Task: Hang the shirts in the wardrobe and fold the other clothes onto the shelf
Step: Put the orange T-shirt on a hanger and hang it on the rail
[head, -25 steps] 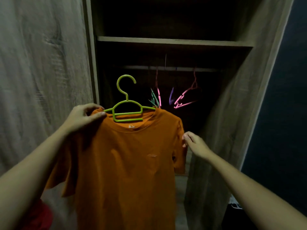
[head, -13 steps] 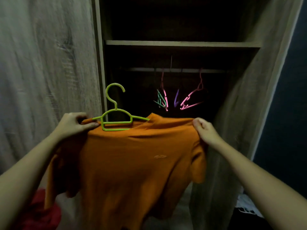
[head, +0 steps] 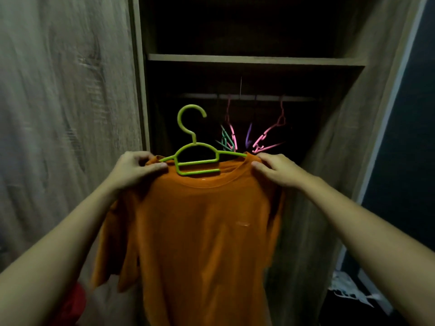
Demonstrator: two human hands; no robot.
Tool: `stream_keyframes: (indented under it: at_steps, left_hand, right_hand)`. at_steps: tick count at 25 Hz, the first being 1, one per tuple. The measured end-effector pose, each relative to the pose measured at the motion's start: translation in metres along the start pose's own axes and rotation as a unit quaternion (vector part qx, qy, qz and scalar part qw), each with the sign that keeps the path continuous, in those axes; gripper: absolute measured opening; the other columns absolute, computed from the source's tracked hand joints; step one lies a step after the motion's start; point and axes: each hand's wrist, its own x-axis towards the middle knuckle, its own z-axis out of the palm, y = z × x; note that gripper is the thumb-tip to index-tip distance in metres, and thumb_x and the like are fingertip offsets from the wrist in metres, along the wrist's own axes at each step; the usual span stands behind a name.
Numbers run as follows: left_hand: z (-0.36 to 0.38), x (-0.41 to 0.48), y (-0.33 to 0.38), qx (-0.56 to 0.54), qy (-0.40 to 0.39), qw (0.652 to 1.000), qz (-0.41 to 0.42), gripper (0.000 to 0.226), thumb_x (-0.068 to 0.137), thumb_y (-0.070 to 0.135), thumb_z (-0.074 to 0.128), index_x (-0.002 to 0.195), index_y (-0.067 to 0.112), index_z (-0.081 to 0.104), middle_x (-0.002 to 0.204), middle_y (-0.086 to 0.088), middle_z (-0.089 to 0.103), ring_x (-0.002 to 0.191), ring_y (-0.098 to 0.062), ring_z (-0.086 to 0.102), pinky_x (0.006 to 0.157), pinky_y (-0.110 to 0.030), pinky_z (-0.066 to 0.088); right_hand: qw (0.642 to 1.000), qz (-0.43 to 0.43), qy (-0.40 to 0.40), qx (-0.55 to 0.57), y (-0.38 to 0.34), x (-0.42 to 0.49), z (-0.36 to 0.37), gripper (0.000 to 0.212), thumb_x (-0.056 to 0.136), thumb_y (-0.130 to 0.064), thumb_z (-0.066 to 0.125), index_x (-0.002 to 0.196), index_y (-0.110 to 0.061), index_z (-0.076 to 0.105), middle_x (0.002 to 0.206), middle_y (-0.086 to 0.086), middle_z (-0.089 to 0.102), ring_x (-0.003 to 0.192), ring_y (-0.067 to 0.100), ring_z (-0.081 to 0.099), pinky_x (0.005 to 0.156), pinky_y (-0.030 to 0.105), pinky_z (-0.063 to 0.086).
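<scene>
Both hands are holding an orange shirt (head: 200, 231) up at frame center, in front of the open wardrobe (head: 141, 90). Left hand (head: 134, 170) is pinching the left shoulder, right hand (head: 275, 170) the right. A green hanger (head: 195, 158) is sitting in the neckline, hook pointing up. Pink hangers (head: 270, 137) are hanging from the rail (head: 259, 97) behind, under the shelf (head: 254, 59).

Rail (head: 200, 96) left free, hangers (head: 249, 137) right

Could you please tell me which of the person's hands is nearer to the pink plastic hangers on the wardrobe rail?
Right. The right hand grips the orange shirt just below the pink plastic hangers; the left hand is farther left.
</scene>
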Motion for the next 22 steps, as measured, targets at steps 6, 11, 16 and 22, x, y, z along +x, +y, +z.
stream_keyframes:
  at_steps: [6, 11, 16, 22]
  left_hand:
    - [-0.004, -0.003, -0.006, 0.063, -0.040, 0.997, -0.012, 0.009, 0.087, 0.035, 0.061, 0.091, 0.028, 0.062, 0.091, 0.008, 0.062, 0.081, -0.002, 0.059, 0.066, -0.016, 0.044]
    - [-0.003, -0.018, -0.031, -0.030, -0.031, 0.992, -0.115, 0.013, 0.087, 0.037, 0.063, 0.097, 0.037, 0.056, 0.098, 0.007, 0.059, 0.087, -0.009, 0.059, 0.069, -0.026, 0.048]
    - [0.011, -0.032, -0.067, -0.047, 0.058, 0.984, -0.160, 0.011, 0.095, 0.025, 0.051, 0.091, 0.023, 0.061, 0.087, -0.005, 0.061, 0.082, -0.024, 0.059, 0.066, -0.028, 0.045]
    - [0.032, -0.025, -0.059, 0.109, 0.171, 0.967, -0.154, 0.029, 0.100, 0.018, 0.038, 0.111, 0.003, 0.060, 0.099, -0.014, 0.062, 0.095, -0.032, 0.057, 0.076, -0.030, 0.036]
  right_hand:
    - [0.989, 0.043, 0.130, 0.057, 0.006, -0.010, 0.007, 0.031, 0.094, -0.045, 0.043, 0.106, -0.024, 0.062, 0.100, 0.004, 0.068, 0.097, 0.024, 0.062, 0.083, 0.041, 0.048]
    - [0.979, 0.079, 0.183, 0.047, 0.012, -0.012, -0.011, 0.024, 0.094, -0.044, 0.046, 0.102, -0.028, 0.061, 0.092, -0.001, 0.063, 0.098, 0.027, 0.060, 0.076, 0.034, 0.040]
    - [0.958, 0.104, 0.258, 0.073, 0.026, -0.021, -0.021, 0.016, 0.086, -0.049, 0.055, 0.087, -0.033, 0.059, 0.085, -0.007, 0.060, 0.090, 0.022, 0.059, 0.079, 0.042, 0.048]
    - [0.953, 0.104, 0.262, 0.112, 0.027, -0.023, -0.024, 0.014, 0.084, -0.044, 0.061, 0.083, -0.030, 0.062, 0.083, -0.005, 0.062, 0.087, 0.020, 0.060, 0.078, 0.041, 0.049]
